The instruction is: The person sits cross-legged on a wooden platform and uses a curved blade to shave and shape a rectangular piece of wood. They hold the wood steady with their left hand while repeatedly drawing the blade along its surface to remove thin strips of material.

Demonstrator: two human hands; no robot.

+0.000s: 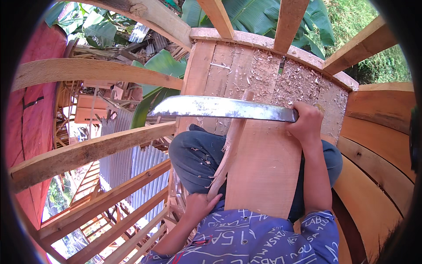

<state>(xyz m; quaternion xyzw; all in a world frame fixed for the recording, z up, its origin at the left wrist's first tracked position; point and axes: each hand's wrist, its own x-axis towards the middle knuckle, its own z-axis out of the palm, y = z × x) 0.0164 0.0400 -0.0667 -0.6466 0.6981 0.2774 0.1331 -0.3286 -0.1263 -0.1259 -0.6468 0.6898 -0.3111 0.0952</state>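
My right hand is closed round the grip of a machete. Its long, bright blade points left, crossing over a slim wooden stick. The stick's near end is held in my left hand, low beside my left knee. From there it slants away under the blade, and its far tip shows just beyond. Curled shavings hang along the stick's left edge. Under the blade and between my crossed legs lies a wide, smooth plank. Whether the blade touches the stick, I cannot tell.
Wood shavings cover the far part of the board platform I sit on. Wooden railing slats stand along the left and far sides. A board wall curves up at my right. Metal roofing shows below, beyond the slats.
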